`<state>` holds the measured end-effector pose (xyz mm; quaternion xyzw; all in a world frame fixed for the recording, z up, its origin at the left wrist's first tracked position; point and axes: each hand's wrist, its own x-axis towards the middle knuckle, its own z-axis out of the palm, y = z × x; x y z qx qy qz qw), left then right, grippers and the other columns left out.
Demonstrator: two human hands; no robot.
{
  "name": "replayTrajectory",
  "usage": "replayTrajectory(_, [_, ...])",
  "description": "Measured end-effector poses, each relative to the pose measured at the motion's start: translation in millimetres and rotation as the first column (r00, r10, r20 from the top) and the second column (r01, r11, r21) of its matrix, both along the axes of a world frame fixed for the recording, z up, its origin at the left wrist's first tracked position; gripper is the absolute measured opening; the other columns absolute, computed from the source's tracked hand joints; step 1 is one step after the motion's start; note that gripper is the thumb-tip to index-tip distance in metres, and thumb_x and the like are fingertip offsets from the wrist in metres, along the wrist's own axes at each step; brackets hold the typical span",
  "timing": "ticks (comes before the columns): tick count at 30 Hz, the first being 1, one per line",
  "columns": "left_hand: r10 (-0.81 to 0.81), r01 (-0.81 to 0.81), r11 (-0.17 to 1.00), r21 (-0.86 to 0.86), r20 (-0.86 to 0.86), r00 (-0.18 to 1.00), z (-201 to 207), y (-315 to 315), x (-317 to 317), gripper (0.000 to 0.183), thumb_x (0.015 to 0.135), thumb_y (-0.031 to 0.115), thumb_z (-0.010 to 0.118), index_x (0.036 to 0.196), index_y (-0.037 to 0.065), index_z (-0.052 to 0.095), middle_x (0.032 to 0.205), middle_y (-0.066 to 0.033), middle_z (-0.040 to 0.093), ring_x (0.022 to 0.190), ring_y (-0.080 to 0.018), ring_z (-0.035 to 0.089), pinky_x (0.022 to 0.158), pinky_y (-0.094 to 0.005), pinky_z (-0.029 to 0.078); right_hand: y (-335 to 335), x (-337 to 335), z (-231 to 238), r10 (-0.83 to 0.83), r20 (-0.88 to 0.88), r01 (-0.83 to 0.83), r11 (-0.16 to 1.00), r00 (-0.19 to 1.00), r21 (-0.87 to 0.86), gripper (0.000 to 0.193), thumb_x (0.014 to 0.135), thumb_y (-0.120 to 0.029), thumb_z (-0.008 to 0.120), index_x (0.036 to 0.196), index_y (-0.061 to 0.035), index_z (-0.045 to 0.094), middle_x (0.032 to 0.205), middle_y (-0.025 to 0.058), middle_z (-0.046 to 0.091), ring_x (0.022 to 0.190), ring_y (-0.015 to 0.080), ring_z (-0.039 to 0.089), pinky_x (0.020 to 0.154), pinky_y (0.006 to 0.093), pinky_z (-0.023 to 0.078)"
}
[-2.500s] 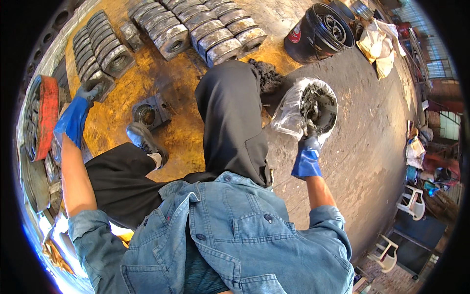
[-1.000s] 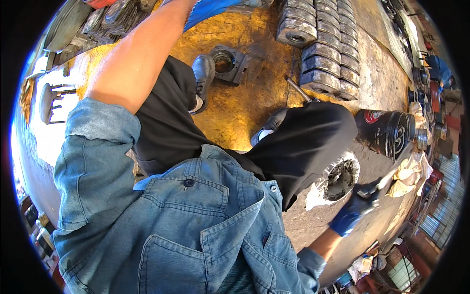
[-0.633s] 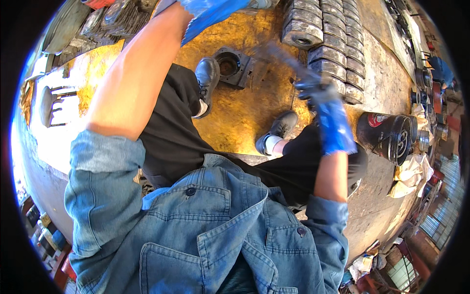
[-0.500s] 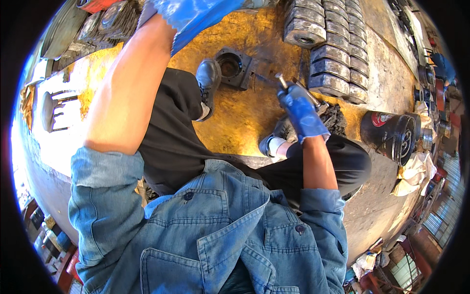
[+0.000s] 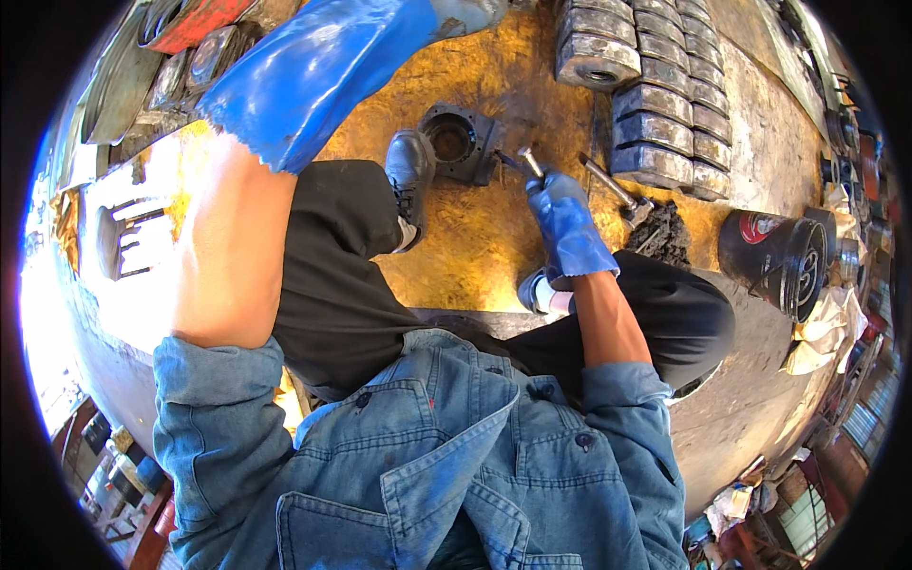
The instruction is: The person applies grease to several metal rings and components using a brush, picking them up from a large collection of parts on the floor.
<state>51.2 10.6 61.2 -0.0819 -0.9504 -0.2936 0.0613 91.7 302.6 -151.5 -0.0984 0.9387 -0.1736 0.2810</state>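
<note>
My right hand [image 5: 560, 209], in a blue rubber glove, is closed around a metal rod with a flared head [image 5: 531, 162]. The rod's head sticks out past the thumb side, a little right of a square metal block [image 5: 482, 145] with a round bore. That block lies on the yellow-brown stained floor beside my shoe. My left hand [image 5: 467, 17] reaches forward in a long blue glove. The upper edge of the picture cuts it off, so its fingers and anything in them are hidden. A hammer-like tool [image 5: 609, 183] lies just right of my right hand.
Rows of stacked metal blocks [image 5: 655, 119] stand at the far right. Dark shavings [image 5: 662, 236] lie near my right knee, with a black bucket [image 5: 765, 261] beyond. More metal parts [image 5: 214, 57] are piled at the far left, and a small stool [image 5: 109, 242] stands at the left.
My right hand has shifted slightly left with the rod, away from the hammer-like tool. My left forearm and glove have come lower in the picture, showing more of the cuff.
</note>
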Motion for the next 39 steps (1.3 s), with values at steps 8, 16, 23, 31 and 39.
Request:
replayTrajectory(8, [-0.073, 0.068, 0.995, 0.072, 0.066, 0.995, -10.9, 0.0, -11.8, 0.047, 0.078, 0.022, 0.068, 0.118, -0.001, 0.061, 0.102, -0.0157, 0.068, 0.092, -0.0218, 0.064, 0.081, -0.0335, 0.051, -1.7, 3.8, -1.9, 0.229, 0.045, -0.232, 0.970, 0.972, 0.078, 0.033, 0.087, -0.029, 0.057, 0.117, -0.0200, 0.065, 0.093, 0.0193, 0.069, 0.082, 0.0396, 0.066, 0.069, 0.0463, 0.052])
replayTrajectory(16, [-0.239, 0.217, 0.960, 0.175, 0.122, 0.963, -15.8, 5.7, -20.0, 0.046, 0.076, 0.019, 0.069, 0.116, -0.003, 0.061, 0.099, -0.0136, 0.069, 0.092, -0.0176, 0.064, 0.080, -0.0302, 0.051, 6.7, -33.8, 11.6, 0.452, 0.133, -0.461, 0.887, 0.882, 0.042, 0.036, 0.086, -0.024, 0.056, 0.121, -0.0255, 0.063, 0.093, 0.0143, 0.069, 0.079, 0.0386, 0.065, 0.070, 0.0462, 0.052])
replayTrajectory(23, [-0.115, 0.107, 0.989, 0.100, 0.082, 0.990, -16.6, 7.0, -16.2, 0.040, 0.080, 0.017, 0.068, 0.114, -0.002, 0.061, 0.098, -0.0127, 0.067, 0.092, -0.0185, 0.063, 0.080, -0.0307, 0.050, 5.8, -20.6, -5.4, 0.157, -0.029, -0.158, 0.987, 0.987, -0.027, 0.028, 0.088, -0.026, 0.060, 0.114, -0.0171, 0.066, 0.084, 0.0177, 0.068, 0.072, 0.0344, 0.067, 0.064, 0.0440, 0.051])
replayTrajectory(31, [-0.098, 0.091, 0.993, 0.072, 0.104, 0.990, -11.1, 12.3, -15.5, 0.042, 0.082, 0.018, 0.068, 0.119, -0.001, 0.059, 0.105, -0.0123, 0.066, 0.098, -0.0189, 0.062, 0.085, -0.0312, 0.049, 12.1, 9.8, -47.9, -0.287, 0.623, 0.618, 0.669, 0.728, -0.414, 0.043, 0.094, -0.039, 0.060, 0.095, 0.0036, 0.066, 0.076, 0.0156, 0.071, 0.054, 0.0197, 0.065, 0.050, 0.0346, 0.048])
replayTrajectory(39, [-0.064, 0.060, 0.998, 0.028, 0.137, 0.988, -8.7, 13.5, -12.0, 0.044, 0.085, 0.018, 0.068, 0.124, 0.001, 0.058, 0.112, -0.0119, 0.065, 0.104, -0.0194, 0.061, 0.091, -0.0318, 0.048, 16.3, 5.9, 12.7, -0.114, 0.381, 0.261, 0.895, 0.918, -0.361, 0.034, 0.095, -0.030, 0.056, 0.099, 0.0029, 0.065, 0.073, 0.0151, 0.068, 0.060, 0.0180, 0.061, 0.055, 0.0320, 0.046])
